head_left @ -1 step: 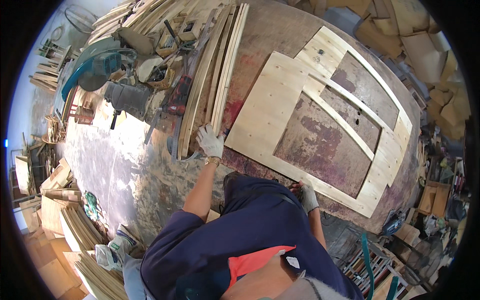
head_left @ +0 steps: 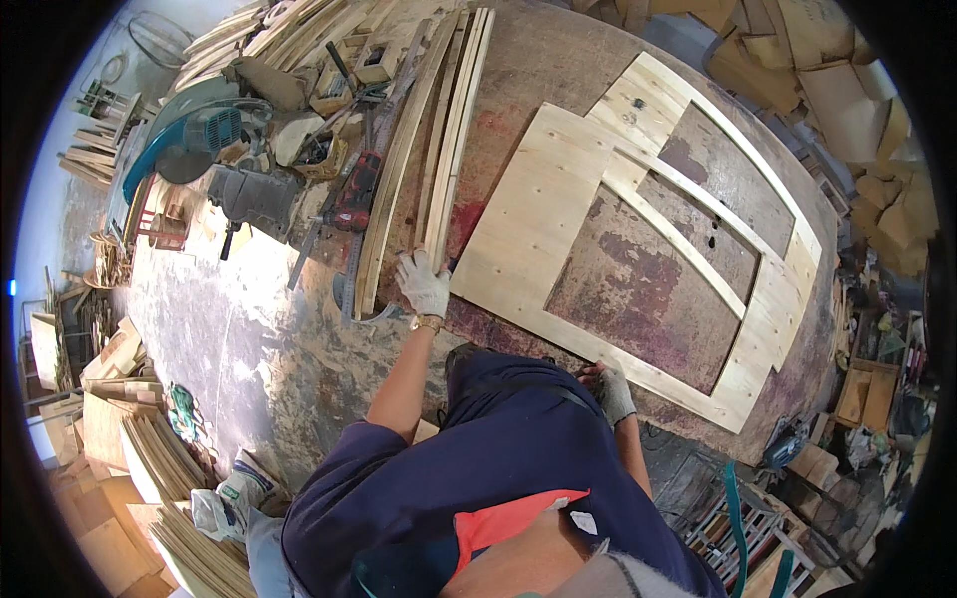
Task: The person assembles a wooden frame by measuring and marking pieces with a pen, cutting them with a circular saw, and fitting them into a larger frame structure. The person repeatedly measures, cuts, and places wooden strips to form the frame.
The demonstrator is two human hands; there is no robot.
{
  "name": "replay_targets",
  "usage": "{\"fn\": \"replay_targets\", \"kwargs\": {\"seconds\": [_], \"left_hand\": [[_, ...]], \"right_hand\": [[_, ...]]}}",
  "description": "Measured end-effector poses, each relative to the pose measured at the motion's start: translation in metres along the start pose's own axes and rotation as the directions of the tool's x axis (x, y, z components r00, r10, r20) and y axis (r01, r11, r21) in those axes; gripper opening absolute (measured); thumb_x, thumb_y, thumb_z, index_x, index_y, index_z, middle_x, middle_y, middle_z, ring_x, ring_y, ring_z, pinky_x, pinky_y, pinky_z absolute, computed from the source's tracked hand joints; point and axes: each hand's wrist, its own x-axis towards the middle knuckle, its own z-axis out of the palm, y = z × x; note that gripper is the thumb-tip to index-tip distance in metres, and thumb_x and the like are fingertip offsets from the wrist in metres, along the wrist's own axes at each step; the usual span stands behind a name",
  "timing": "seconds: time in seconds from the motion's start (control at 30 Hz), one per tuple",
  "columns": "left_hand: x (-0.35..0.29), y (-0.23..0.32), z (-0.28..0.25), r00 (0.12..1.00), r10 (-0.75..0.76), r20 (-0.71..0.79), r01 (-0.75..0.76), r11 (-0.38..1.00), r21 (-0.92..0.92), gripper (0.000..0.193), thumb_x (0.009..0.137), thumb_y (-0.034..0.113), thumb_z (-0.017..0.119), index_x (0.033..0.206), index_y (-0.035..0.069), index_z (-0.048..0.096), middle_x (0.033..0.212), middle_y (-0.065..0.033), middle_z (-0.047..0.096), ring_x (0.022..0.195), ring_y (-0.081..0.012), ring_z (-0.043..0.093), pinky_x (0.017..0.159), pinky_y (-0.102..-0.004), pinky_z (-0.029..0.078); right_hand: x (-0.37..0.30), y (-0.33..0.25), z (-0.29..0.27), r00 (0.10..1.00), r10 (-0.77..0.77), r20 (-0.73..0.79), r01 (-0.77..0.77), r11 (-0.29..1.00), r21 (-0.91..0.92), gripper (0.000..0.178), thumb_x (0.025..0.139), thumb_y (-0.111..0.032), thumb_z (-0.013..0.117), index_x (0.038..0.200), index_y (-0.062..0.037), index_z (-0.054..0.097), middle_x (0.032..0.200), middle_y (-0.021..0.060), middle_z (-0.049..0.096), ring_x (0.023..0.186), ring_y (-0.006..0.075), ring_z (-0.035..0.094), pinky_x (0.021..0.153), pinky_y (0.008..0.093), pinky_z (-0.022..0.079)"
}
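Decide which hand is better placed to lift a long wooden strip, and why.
Probably the left. The gloved left hand is at the near end of the wooden strips, while the right hand is farther off, beside the near edge of the plywood frame.

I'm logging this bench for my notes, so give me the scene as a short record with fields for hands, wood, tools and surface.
Left hand: gloved, at the near ends of long wooden strips
Right hand: gloved, by the near edge of the plywood frames; grip unclear
Frames: apparently two, lying flat
Tools: red-and-black power tool left of the strips; teal saw farther left
Surface: worn worktable, red-stained in places
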Motion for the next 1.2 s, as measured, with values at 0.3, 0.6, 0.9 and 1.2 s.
{"fn": "replay_targets", "kwargs": {"seconds": [0.3,0.6,0.9,1.2], "left_hand": [[-0.009,0.012,0.016,0.983,-0.118,-0.142,0.121,0.993,0.013,0.085,0.077,0.057,0.087,0.135,0.002,0.057,0.134,-0.0208,0.059,0.125,-0.0423,0.056,0.103,-0.0582,0.046],[0.0,0.005,0.0,0.987,-0.102,-0.126,0.105,0.994,0.018,0.071,0.08,0.043,0.088,0.132,0.005,0.058,0.126,-0.0178,0.066,0.118,-0.0404,0.062,0.102,-0.0559,0.047],[0.014,-0.009,-0.023,0.994,-0.021,0.105,0.01,0.995,0.103,0.074,0.078,0.041,0.086,0.135,0.005,0.057,0.13,-0.0208,0.061,0.117,-0.0435,0.062,0.099,-0.0585,0.05],[0.046,0.028,-0.003,0.999,-0.038,0.022,0.036,0.996,0.086,0.091,0.079,0.062,0.082,0.137,-0.002,0.052,0.129,-0.0249,0.059,0.122,-0.0462,0.058,0.1,-0.0575,0.05]], "right_hand": [[-0.003,0.003,0.001,0.998,-0.056,0.027,0.055,0.998,0.009,0.043,0.111,-0.037,0.054,0.104,0.0028,0.068,0.087,0.0162,0.075,0.076,0.0273,0.073,0.072,0.039,0.061],[0.005,0.007,-0.008,0.998,-0.04,0.057,0.039,0.999,0.007,0.044,0.111,-0.038,0.054,0.109,0.0036,0.069,0.088,0.0158,0.076,0.078,0.0263,0.074,0.073,0.0379,0.06],[-0.001,0.006,-0.004,0.997,0.0,0.081,-0.014,0.985,0.169,0.042,0.109,-0.038,0.06,0.107,0.0035,0.069,0.093,0.0186,0.076,0.084,0.0306,0.074,0.08,0.0415,0.061],[-0.009,-0.001,0.001,0.996,-0.067,0.05,0.068,0.998,-0.017,0.049,0.11,-0.043,0.058,0.108,0.0048,0.069,0.089,0.0161,0.076,0.078,0.0257,0.074,0.075,0.0389,0.061]]}}
